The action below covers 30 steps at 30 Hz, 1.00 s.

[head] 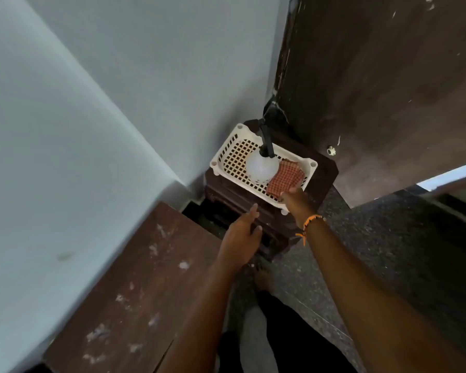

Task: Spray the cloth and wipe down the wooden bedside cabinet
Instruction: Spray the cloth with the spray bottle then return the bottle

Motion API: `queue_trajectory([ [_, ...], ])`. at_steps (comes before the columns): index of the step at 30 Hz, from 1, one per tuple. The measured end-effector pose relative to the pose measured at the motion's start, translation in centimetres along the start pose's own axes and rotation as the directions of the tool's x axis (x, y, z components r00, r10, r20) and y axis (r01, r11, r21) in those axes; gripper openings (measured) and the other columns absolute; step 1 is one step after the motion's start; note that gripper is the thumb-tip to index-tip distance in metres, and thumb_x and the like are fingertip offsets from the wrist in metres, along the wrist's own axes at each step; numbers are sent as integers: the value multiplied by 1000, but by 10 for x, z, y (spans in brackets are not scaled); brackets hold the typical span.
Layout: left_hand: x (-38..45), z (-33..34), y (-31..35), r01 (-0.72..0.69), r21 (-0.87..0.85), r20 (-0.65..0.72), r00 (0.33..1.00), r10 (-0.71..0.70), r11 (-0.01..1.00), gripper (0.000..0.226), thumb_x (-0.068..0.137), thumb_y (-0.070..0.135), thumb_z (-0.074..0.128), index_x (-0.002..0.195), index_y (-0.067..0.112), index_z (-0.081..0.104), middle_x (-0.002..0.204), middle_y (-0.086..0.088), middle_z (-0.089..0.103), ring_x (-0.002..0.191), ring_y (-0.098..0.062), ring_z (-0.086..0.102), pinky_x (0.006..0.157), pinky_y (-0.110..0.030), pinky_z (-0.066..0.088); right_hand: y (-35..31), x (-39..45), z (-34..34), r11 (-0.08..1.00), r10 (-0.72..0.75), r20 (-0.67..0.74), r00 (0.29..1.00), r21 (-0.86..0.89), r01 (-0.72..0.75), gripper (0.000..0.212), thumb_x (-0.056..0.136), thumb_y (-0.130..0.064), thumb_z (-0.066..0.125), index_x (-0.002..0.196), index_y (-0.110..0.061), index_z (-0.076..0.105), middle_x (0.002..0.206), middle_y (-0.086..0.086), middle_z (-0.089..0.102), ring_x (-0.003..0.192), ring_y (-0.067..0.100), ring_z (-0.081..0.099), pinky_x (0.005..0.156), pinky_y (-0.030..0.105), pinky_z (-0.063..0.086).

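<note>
A dark wooden bedside cabinet stands in the corner below me. On its top sits a cream plastic basket. Inside the basket stands a white spray bottle with a black trigger head, and beside it lies a folded red checked cloth. My right hand, with an orange thread on the wrist, reaches over the basket's near edge and its fingertips touch the cloth's near corner. My left hand hovers in front of the cabinet's front face, fingers apart, holding nothing.
A pale blue wall runs along the left. A dark brown wooden panel rises behind the cabinet on the right. A dusty brown wooden surface lies at lower left. The speckled dark floor spreads to the right, with my foot below.
</note>
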<state>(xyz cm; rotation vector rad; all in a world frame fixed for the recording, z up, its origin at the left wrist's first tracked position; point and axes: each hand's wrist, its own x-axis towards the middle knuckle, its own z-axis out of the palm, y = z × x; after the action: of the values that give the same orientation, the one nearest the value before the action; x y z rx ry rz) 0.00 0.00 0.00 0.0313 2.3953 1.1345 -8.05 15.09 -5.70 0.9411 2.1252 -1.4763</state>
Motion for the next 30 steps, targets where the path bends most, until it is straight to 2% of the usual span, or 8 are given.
queue_trajectory([
  [2,21,7,1,72,-40,11,997,-71,997,57,94,15,46,147,18,25,142,-2,47,129,-16,44,104,-23,31,0,25,2,976,154,-29,988,162,-148,33,88,-8,48,119,2,52,104,12,52,92,23,51,64,29,46],
  [4,33,10,0,134,-51,14,991,-134,990,56,93,13,46,147,16,27,140,-2,49,125,-20,48,104,-24,32,-4,41,6,925,248,36,968,289,-248,37,92,-7,43,129,0,43,122,12,52,108,28,52,84,38,51],
  [8,50,17,-4,169,-74,22,986,-168,983,50,93,11,46,142,12,37,142,0,47,129,-15,44,98,-10,26,-17,58,16,923,279,77,957,255,-289,16,93,-9,44,89,-3,58,93,16,58,77,23,56,75,37,50],
  [11,58,20,-8,210,-119,15,978,-210,970,46,93,10,47,139,10,42,138,1,50,126,-9,45,87,0,21,-23,69,20,926,273,85,958,245,-286,22,93,-13,50,109,0,59,102,10,59,91,26,56,76,34,47],
  [14,64,19,-6,263,-199,31,964,-263,944,41,94,7,45,135,5,47,135,-3,53,120,-7,47,86,-4,28,-19,77,18,950,254,109,961,161,-269,21,89,-16,52,70,-9,56,81,7,56,76,23,51,66,33,41],
  [22,77,15,16,309,-527,48,941,-336,792,36,95,16,47,130,11,52,132,-8,54,128,-22,46,100,-27,33,-23,21,-19,976,29,143,989,207,-59,26,90,-11,43,65,-14,48,53,-3,51,51,9,46,41,16,37],
  [27,79,12,31,337,-692,230,941,-247,639,62,88,48,45,134,8,41,123,-10,59,106,-21,60,101,-36,43,-28,-36,-43,993,-113,430,896,67,94,16,87,-12,57,73,-8,63,66,3,66,62,13,61,57,22,48],
  [30,66,9,31,394,-832,297,911,-287,390,49,93,45,41,120,6,53,106,-13,65,96,-24,65,92,-35,50,-26,-53,-38,966,-144,635,759,-77,248,26,82,-9,67,87,14,57,91,21,64,86,29,65,79,38,54],
])
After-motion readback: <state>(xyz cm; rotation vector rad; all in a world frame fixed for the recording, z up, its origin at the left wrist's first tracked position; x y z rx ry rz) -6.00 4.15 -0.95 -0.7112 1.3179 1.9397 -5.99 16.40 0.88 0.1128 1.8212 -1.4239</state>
